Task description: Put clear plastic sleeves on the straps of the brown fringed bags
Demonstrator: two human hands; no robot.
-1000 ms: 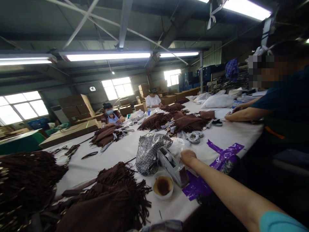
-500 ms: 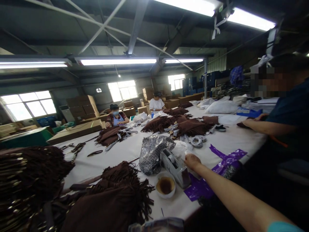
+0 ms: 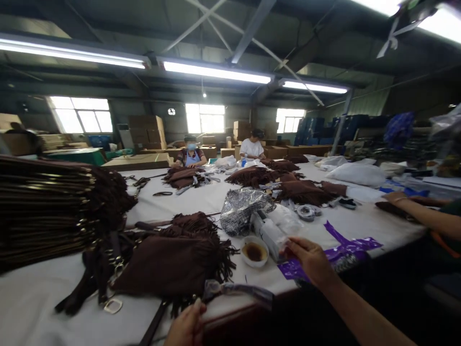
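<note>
A brown fringed bag (image 3: 158, 264) lies in front of me, its strap and metal fittings spread to the left. At the bag's near edge, my left hand (image 3: 185, 324) is closed, thumb against fingers; what it pinches is hidden. Beside its thumb lies a dark strap end wrapped in clear plastic (image 3: 245, 290). My right hand (image 3: 311, 259) is closed in a pinch at the near end of a grey tape dispenser (image 3: 264, 233); something pale and clear shows at the fingertips, too small to name. A white bowl of brown liquid (image 3: 255, 252) stands left of the dispenser.
Stacked brown bags (image 3: 46, 211) rise at the left. Purple plastic (image 3: 334, 259) hangs over the front edge; a grey-patterned plastic-wrapped bundle (image 3: 241, 209) sits behind the dispenser. A co-worker's arm (image 3: 414, 206) reaches in from the right. Two people work across the table.
The view has swung left and down. My right hand has come back toward me, to the dispenser's near end. My left hand has come into view at the bag's near edge.
</note>
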